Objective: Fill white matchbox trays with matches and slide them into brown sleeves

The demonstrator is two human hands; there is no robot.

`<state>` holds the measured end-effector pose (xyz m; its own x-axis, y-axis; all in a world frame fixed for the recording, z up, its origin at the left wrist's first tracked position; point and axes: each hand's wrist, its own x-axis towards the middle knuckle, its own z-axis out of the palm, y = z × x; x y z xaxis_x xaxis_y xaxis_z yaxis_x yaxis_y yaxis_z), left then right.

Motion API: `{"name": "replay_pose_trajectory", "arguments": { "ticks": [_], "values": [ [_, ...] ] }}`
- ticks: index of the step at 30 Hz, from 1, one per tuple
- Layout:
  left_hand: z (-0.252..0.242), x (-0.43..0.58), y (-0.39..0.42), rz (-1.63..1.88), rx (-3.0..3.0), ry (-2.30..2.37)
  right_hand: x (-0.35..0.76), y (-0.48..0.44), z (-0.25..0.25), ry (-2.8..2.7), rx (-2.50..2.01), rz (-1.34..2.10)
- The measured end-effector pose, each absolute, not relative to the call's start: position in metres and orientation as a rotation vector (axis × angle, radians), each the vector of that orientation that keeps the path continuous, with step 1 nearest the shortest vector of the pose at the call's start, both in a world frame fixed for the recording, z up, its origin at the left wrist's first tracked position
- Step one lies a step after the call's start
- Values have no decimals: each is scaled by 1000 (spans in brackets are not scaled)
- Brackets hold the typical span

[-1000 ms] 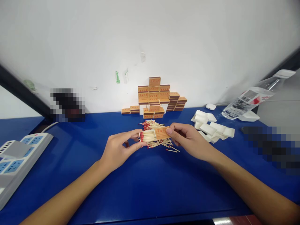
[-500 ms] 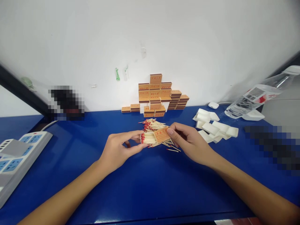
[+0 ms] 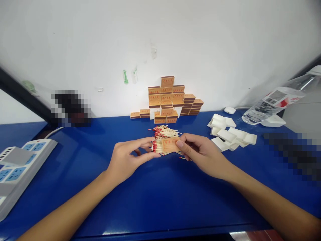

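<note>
Between thumb and fingers, my left hand (image 3: 131, 153) grips the left end of a matchbox tray (image 3: 157, 146) filled with red-tipped matches. My right hand (image 3: 200, 150) pinches the right end of an orange matchbox sleeve (image 3: 170, 145) with red lettering. The sleeve covers the tray's right part, and match heads show at the uncovered left end. Right behind the box lies a loose heap of matches (image 3: 167, 131), partly hidden by it. A few stray matches poke out under the box, near my right fingers.
Against the wall stands a stack of matchboxes (image 3: 166, 98). Several white empty trays (image 3: 227, 135) lie in a pile on the right, with a tilted plastic bottle (image 3: 273, 100) behind them. A power strip (image 3: 27, 160) rests at the left on the blue table (image 3: 150, 204).
My right hand has turned the sleeve level with the tray and moved it left, so it covers more of the matches. The left hand stays on the tray's end.
</note>
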<state>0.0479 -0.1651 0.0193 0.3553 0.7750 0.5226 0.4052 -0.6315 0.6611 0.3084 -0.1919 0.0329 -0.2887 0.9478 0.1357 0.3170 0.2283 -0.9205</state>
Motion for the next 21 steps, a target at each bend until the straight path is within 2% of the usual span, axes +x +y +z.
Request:
{"name": "replay_pose_trajectory", "arguments": {
  "ticks": [6,21],
  "values": [
    [18,50,-165,1250,2148,1020,299,-196,23,-1557,-1099,1178],
    [12,54,-171,1091,2067,758,294,-202,13,-1939,-992,952]
  ]
}}
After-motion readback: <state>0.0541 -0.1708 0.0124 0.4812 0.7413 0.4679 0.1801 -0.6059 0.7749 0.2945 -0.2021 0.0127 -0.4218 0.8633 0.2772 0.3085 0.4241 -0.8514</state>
